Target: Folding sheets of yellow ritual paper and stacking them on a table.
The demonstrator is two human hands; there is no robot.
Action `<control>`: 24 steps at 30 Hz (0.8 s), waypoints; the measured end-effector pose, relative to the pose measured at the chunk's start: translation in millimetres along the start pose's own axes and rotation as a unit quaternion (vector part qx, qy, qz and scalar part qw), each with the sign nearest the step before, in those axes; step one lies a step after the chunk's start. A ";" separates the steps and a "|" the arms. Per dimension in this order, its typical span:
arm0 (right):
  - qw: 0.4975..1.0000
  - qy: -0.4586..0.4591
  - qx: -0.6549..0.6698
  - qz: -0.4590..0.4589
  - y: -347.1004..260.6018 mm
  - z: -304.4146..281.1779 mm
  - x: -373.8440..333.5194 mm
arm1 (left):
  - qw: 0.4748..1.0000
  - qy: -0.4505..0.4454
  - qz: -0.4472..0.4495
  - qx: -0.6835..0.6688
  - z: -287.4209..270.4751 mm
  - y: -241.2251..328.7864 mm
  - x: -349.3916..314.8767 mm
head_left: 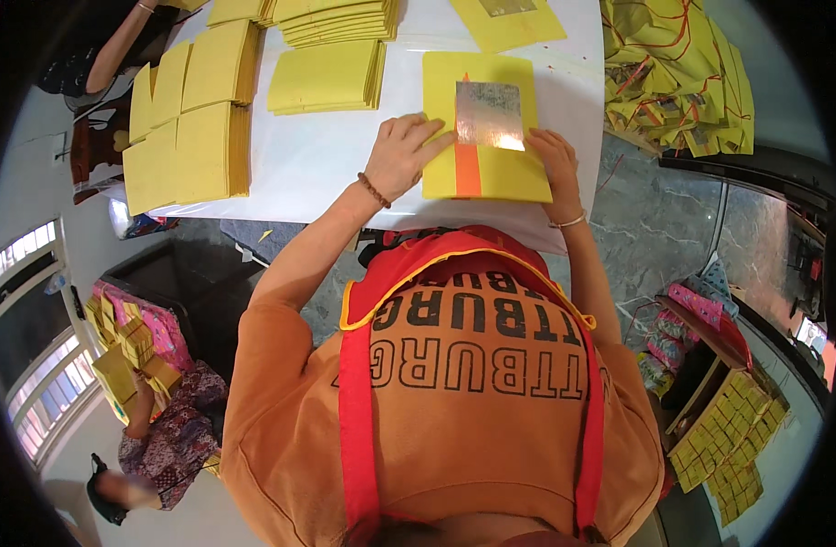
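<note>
A yellow paper sheet [442, 77] lies on the white table in front of me. An orange strip [468, 173] runs along it, and a square of silver foil [489, 114] rests over the strip. My left hand [401, 157], with a beaded bracelet at the wrist, lies at the sheet's left side, its fingers stretched toward the foil's left edge. At the right side, my right hand [560, 173] rests on the sheet, fingertips by the foil's lower right edge. Its thumb is hard to make out. Both hands look open, pressed on the paper.
Stacks of folded yellow paper [217, 146] stand on the white table [331, 155] to the left, with another stack [322, 77] beyond my left hand. A yellow sheet with foil [518, 27] lies farther back. Yellow paper bundles with red cords [682, 73] are at right. Other people are at left.
</note>
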State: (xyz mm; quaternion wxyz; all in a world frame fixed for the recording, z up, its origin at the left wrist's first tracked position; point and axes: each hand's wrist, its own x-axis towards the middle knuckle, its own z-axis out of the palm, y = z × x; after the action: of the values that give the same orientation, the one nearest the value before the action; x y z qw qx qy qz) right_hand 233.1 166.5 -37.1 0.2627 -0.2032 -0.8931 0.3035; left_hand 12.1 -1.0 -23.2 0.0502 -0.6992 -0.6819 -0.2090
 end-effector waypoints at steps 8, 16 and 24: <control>0.979 -0.147 -0.059 -0.125 -4.3 -13.5 0.7 | 0.996 -0.060 0.042 -0.047 -8.4 12.2 -16.8; 0.985 -0.164 0.045 0.008 6.6 -4.1 12.9 | 0.966 -0.030 -0.103 -0.235 -4.3 0.7 -2.6; 0.957 -0.057 0.078 0.274 5.2 24.0 29.6 | 0.835 -0.100 -0.431 -0.327 22.8 -14.3 15.7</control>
State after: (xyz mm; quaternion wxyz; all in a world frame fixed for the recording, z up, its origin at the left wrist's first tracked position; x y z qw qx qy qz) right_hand 196.9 175.4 -46.5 0.1334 -0.4016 -0.7901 0.4434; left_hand 3.0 22.7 -41.3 -0.3450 -0.3277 -0.8074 -0.3487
